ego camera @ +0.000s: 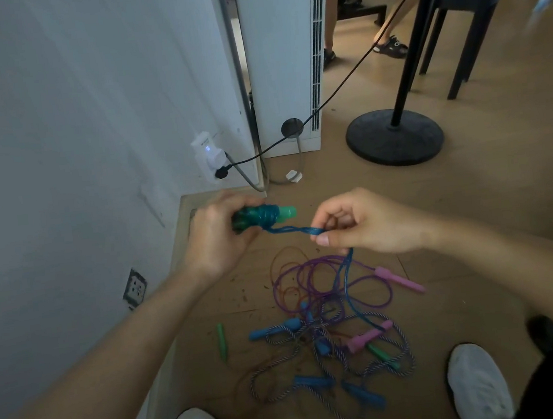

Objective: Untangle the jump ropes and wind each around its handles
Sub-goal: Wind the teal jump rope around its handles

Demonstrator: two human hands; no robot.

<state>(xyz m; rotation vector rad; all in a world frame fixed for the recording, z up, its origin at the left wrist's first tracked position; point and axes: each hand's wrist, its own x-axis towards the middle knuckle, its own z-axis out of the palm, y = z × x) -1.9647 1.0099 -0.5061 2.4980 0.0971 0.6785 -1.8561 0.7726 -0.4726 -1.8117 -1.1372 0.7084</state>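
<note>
My left hand [217, 231] grips a pair of green handles [270, 215] with blue rope coiled round them. The blue rope [296, 230] runs right from the coil to my right hand [356, 222], which pinches it between thumb and fingers. Below that hand the rope hangs down to the floor. There a tangle [324, 310] of purple, orange and striped ropes lies between my feet, with pink handles [402, 279], blue handles [275, 330] and a loose green handle [222, 341].
A white wall with sockets [135, 289] stands at the left. A white floor unit [280, 60] and a plugged-in black cable [324, 100] are behind. A black stand base [394, 135], a dark stool [463, 15] and a seated person's legs are at the back right. My white shoes [477, 382] flank the pile.
</note>
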